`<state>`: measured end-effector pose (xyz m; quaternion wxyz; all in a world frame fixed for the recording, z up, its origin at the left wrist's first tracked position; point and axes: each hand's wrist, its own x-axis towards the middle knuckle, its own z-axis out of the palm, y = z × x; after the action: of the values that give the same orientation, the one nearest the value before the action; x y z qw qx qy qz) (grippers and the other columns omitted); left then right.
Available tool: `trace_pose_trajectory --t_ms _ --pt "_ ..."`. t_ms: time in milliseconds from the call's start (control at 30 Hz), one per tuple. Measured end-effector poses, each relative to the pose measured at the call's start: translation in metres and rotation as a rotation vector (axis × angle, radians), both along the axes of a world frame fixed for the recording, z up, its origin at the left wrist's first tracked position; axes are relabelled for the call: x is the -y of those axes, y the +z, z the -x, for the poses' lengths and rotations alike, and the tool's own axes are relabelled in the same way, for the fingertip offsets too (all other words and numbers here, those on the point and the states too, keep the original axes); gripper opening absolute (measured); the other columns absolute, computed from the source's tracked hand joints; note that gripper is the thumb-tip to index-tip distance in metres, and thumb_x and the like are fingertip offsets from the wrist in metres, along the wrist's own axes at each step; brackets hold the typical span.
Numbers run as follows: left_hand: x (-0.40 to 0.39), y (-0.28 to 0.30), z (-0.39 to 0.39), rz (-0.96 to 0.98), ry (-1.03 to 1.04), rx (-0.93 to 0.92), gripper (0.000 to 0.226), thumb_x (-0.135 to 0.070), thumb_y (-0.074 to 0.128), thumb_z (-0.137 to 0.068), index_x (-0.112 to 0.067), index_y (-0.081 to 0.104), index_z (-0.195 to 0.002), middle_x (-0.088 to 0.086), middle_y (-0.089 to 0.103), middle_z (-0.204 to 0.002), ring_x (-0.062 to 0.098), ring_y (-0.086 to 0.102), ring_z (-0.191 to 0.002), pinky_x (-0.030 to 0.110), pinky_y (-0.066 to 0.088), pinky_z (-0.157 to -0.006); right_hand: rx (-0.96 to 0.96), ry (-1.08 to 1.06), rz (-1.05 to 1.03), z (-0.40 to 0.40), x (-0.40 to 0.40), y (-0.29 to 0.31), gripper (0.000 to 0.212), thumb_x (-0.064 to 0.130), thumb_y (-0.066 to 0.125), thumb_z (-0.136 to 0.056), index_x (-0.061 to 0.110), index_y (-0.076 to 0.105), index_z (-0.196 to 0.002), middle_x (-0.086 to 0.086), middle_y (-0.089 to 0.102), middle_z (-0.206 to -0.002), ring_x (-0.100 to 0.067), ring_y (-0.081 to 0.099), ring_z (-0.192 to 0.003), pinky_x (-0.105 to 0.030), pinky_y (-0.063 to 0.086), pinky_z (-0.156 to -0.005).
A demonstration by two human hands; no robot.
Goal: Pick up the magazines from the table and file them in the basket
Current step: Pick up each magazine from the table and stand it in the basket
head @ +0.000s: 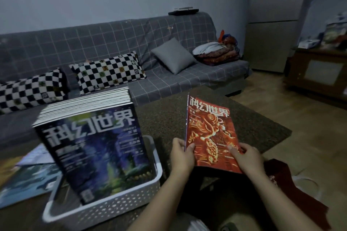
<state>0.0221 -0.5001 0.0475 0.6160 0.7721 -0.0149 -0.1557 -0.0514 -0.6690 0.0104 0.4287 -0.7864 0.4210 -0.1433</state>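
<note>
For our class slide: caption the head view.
Both hands hold a red magazine beside the white perforated basket.

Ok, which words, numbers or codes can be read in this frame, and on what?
"科幻世界": title on the red magazine, held by the left hand and right hand.
"科幻世界": title on the blue magazine at the front of the white basket.
Smaller cover lines and the blue cover's square code: too blurred.

You have 1 white basket holding a leaning stack of magazines, too tightly packed for you to count. You hold 1 red magazine, and 2 more magazines lie flat left of the basket. You see 2 checkered pillows and 1 grey cushion on 1 sofa.
</note>
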Motion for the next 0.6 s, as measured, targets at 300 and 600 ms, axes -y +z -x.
trace_pose_trajectory --t_ms 300,600 --pt "-0.095 0.046 0.055 0.267 -0.036 0.206 0.017 -0.022 0.055 -0.094 -0.015 0.041 -0.087 0.007 0.07 -0.078 0.02 0.071 -0.067 0.039 0.056 -0.059 0.536 0.1 -0.443 0.048 -0.075 0.075 0.046 0.031 0.061 -0.086 0.02 0.043 -0.127 -0.007 0.064 -0.11 -0.027 0.068 -0.087 -0.048 0.055 -0.077" --pt "-0.193 0.082 0.063 0.386 -0.031 0.352 0.01 -0.018 0.053 -0.094 -0.015 0.044 -0.096 0.011 0.071 -0.089 0.02 0.072 -0.067 0.032 0.056 -0.05 0.662 0.347 -0.395 0.049 -0.151 0.122 0.032 0.03 0.058 -0.088 0.028 0.039 -0.114 -0.002 0.066 -0.101 -0.016 0.071 -0.074 -0.031 0.054 -0.055"
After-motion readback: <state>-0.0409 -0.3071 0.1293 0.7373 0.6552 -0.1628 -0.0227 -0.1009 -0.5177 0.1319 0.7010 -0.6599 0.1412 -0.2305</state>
